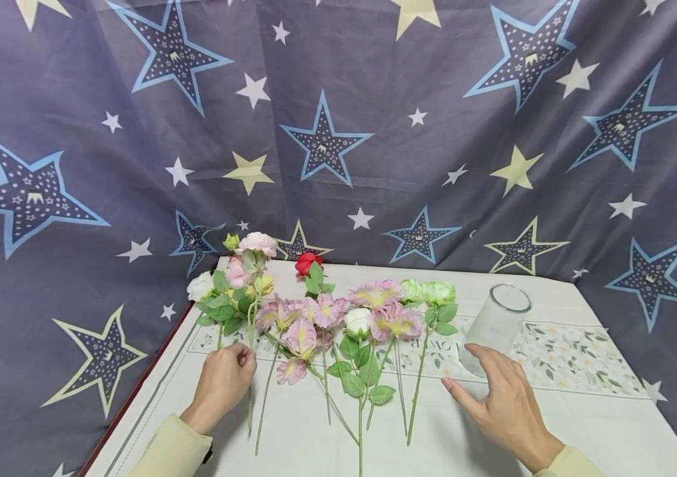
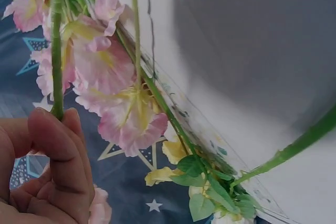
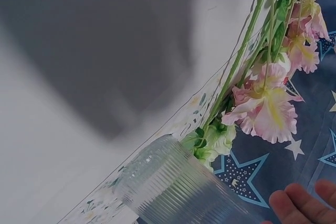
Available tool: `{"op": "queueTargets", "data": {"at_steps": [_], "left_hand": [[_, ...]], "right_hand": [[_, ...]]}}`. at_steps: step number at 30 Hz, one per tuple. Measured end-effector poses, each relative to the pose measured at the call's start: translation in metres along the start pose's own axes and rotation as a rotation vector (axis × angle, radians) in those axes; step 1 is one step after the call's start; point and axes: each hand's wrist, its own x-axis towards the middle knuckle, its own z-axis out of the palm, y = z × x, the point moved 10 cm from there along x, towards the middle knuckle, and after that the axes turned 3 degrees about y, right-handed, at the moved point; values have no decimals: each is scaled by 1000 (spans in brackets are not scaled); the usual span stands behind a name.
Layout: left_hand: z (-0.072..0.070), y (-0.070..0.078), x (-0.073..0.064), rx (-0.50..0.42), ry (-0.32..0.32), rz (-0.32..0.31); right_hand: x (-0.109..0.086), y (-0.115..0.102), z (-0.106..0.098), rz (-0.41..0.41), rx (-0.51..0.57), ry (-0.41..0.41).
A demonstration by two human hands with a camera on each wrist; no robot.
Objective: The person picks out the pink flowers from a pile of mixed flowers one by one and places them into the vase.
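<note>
My left hand (image 1: 224,383) pinches the green stem (image 2: 56,66) of a pale pink flower (image 1: 257,244) between thumb and fingers. The bloom rises above the left end of a row of artificial flowers. My right hand (image 1: 507,405) is beside a clear glass vase (image 1: 491,326), thumb and fingers spread apart, holding nothing. Ribs show on the vase wall (image 3: 168,187) in the right wrist view, with right fingertips (image 3: 302,205) near it. Whether they touch it, I cannot tell.
Several mauve flowers (image 1: 301,336), a red rose (image 1: 309,264), a white rose (image 1: 358,320), green blooms (image 1: 436,291) and another white flower (image 1: 200,287) lie on the white table (image 1: 583,437). A floral printed strip (image 1: 577,354) crosses it. A star-patterned curtain (image 1: 362,59) hangs behind.
</note>
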Motion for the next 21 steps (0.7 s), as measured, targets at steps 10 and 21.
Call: {"op": "queueTargets", "data": {"at_steps": [10, 21], "left_hand": [[-4, 20, 7, -73, 57, 79], [-3, 46, 16, -168, 65, 143]], "right_hand": [[-1, -1, -1, 8, -3, 7], [-1, 1, -2, 24, -8, 9]]}}
